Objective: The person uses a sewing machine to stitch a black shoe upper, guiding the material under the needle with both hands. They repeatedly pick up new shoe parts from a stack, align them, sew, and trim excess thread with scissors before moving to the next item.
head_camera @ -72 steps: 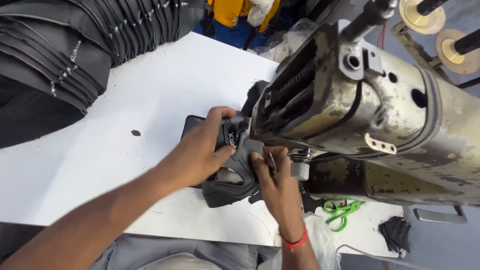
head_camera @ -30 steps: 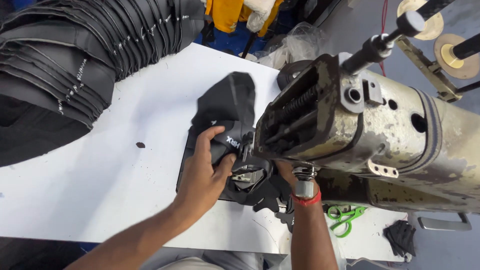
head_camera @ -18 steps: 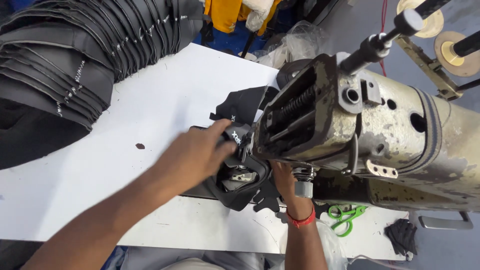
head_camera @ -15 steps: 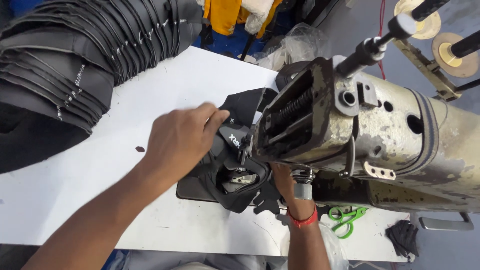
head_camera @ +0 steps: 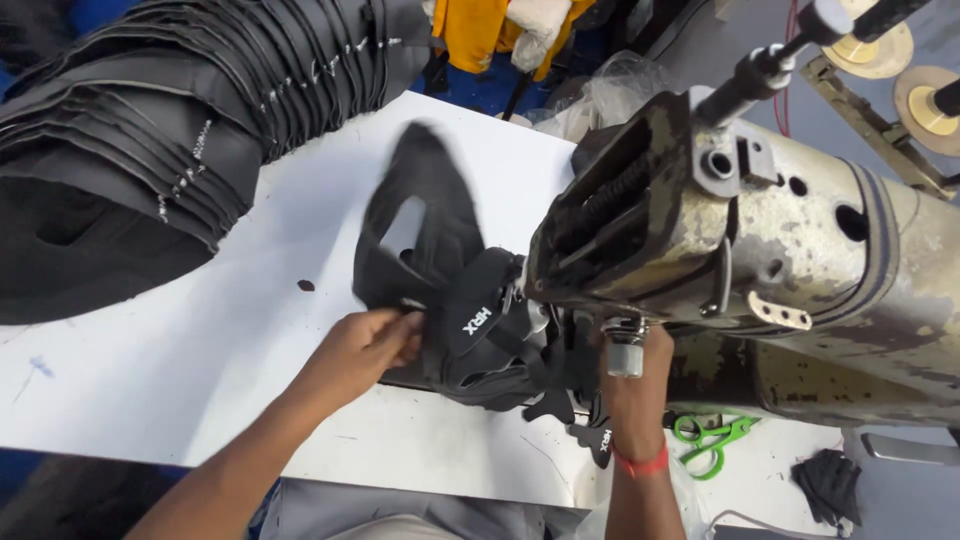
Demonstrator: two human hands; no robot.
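Left hand (head_camera: 365, 345) now gripping black shoe upper (head_camera: 440, 290), lower | right hand (head_camera: 630, 385) grasp unclear

There is one view only, from a camera worn on the person's head, so no second view overlaps it. It looks steeply down and slightly forward, close over the white worktable (head_camera: 180, 340). The left hand (head_camera: 365, 345) sits low of centre, the right hand (head_camera: 632, 385) right of it under the worn cream metal sewing machine head (head_camera: 760, 250), which fills the right half. A stack of black fabric pieces (head_camera: 150, 150) lies beyond the left hand, upper left.
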